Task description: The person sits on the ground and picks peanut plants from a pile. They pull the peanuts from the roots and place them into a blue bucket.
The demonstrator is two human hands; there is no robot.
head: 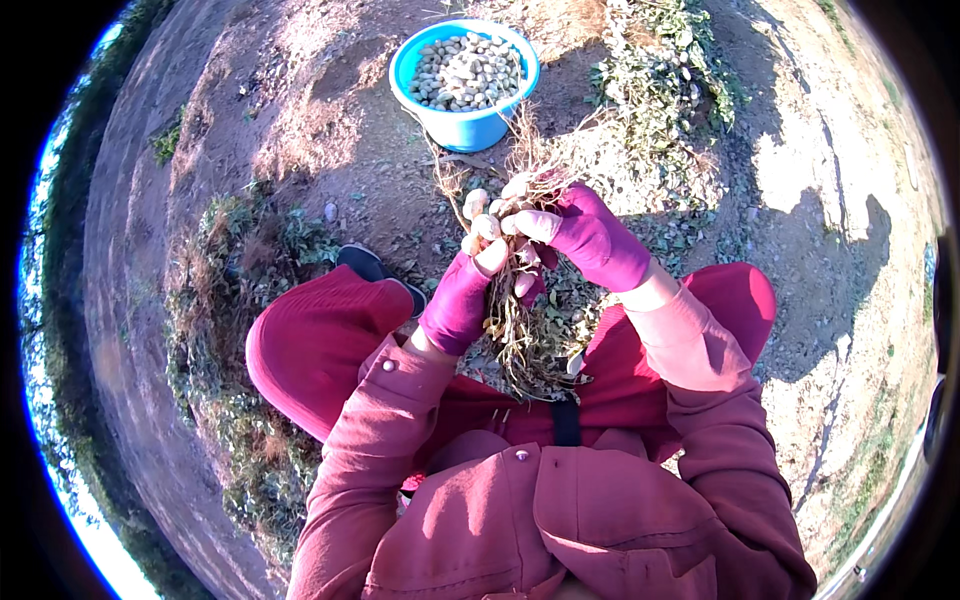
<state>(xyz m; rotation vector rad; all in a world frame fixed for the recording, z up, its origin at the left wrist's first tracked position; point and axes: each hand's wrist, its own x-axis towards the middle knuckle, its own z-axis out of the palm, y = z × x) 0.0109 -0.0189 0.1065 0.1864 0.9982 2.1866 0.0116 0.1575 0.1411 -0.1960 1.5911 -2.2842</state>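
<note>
A pulled peanut plant hangs between my two hands, its stems pointing down toward my lap and its thin roots spreading up and to the right. Pale peanut pods cluster near my fingertips. My left hand, in a purple fingerless glove, grips the plant from the left with the thumb against the pods. From the right, my right hand, gloved the same way, closes its thumb and fingers on the pods and roots. Some of its fingers are hidden behind the plant.
Beyond my hands a blue plastic tub stands on the soil, filled with peanut pods. A heap of peanut plants lies at the upper right. More leafy plants lie along my left. My bent legs in red trousers frame the work.
</note>
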